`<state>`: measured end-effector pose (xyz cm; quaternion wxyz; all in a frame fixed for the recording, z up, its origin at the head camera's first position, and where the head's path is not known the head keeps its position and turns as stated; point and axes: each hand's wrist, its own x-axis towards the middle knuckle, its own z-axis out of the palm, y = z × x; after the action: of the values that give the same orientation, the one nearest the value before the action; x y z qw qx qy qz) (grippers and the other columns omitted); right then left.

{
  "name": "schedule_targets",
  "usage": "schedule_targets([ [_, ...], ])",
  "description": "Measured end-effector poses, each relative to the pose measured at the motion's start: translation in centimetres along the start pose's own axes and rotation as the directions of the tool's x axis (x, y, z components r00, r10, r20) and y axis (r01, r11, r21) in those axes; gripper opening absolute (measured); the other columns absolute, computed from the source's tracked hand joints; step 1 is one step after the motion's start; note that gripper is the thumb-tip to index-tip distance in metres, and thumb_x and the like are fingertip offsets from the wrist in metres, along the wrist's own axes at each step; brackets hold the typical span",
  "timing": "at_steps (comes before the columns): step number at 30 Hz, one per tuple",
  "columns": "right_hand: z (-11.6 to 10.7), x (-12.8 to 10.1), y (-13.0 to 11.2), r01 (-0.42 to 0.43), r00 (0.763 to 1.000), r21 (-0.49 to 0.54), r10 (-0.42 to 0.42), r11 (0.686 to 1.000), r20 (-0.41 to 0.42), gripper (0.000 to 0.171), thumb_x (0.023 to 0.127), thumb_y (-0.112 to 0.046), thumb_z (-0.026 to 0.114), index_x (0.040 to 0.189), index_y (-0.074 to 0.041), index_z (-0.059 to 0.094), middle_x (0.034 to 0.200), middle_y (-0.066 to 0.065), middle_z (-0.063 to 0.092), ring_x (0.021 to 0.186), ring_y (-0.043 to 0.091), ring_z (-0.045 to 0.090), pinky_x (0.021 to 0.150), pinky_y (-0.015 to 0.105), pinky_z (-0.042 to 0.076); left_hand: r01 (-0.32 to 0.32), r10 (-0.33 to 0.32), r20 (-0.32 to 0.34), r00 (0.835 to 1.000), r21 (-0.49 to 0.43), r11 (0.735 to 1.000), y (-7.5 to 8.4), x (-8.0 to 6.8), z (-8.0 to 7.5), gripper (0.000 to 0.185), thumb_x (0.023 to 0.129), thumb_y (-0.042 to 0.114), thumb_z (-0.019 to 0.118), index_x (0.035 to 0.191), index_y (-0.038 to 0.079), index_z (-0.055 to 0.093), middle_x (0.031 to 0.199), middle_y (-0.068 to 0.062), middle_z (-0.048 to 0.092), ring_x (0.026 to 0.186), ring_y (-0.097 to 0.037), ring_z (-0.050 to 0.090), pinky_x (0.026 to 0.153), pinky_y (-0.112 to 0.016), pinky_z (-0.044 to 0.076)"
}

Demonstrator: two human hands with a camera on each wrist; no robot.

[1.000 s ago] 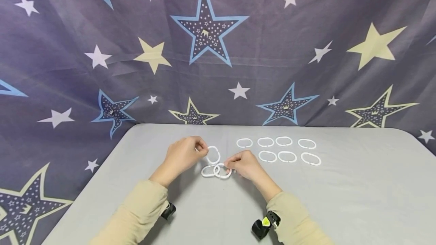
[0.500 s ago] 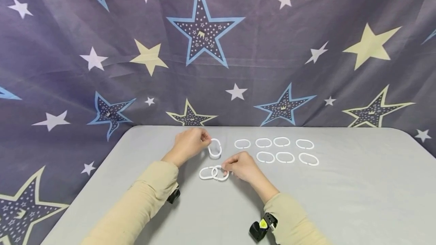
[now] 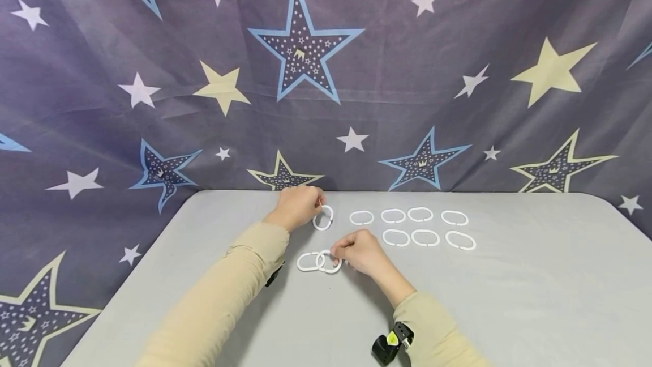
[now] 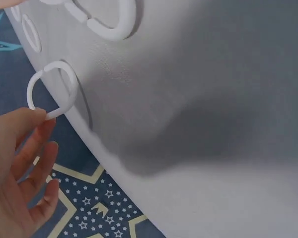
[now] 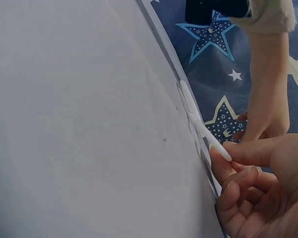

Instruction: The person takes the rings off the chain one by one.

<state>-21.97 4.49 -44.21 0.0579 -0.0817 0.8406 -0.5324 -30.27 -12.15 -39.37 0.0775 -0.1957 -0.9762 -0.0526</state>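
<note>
The left hand (image 3: 297, 206) has carried a single white plastic ring (image 3: 323, 217) away from the linked pair of rings (image 3: 319, 261) toward the far side of the desk (image 3: 509, 299), pinching it just beside the loose rings (image 3: 412, 225), so it is now unhooked. The right hand (image 3: 359, 251) still pinches the pair, flat on the desk.
</note>
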Motion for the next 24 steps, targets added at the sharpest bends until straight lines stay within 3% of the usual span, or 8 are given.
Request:
schedule_targets([
  [10,-0.1,-0.1,0.1,0.010,1.000,-0.017,-0.010,1.000,-0.002,0.007,0.084,-0.004,0.072,0.080,-0.002,0.077,0.060,0.004,0.067,0.044,0.005,0.044,0.045,0.021,0.036,0.014,-0.005,0.126,0.992,-0.067,0.998,1.1,2.2,1.1,0.006,0.087,0.021,0.076,0.091,0.026,0.078,0.087,0.010,0.072,0.085,-0.015,0.065,0.080,-0.041,0.049],
  [24,-0.2,0.0,0.0,0.022,1.000,-0.008,-0.022,1.000,0.000,0.007,0.084,-0.005,0.073,0.082,-0.001,0.077,0.061,0.004,0.068,0.043,0.005,0.044,0.044,0.020,0.036,0.020,-0.012,0.089,0.996,-0.082,0.996,1.0,2.9,2.7,0.008,0.084,0.019,0.079,0.088,0.025,0.076,0.081,0.010,0.068,0.079,-0.013,0.063,0.079,-0.043,0.048],
])
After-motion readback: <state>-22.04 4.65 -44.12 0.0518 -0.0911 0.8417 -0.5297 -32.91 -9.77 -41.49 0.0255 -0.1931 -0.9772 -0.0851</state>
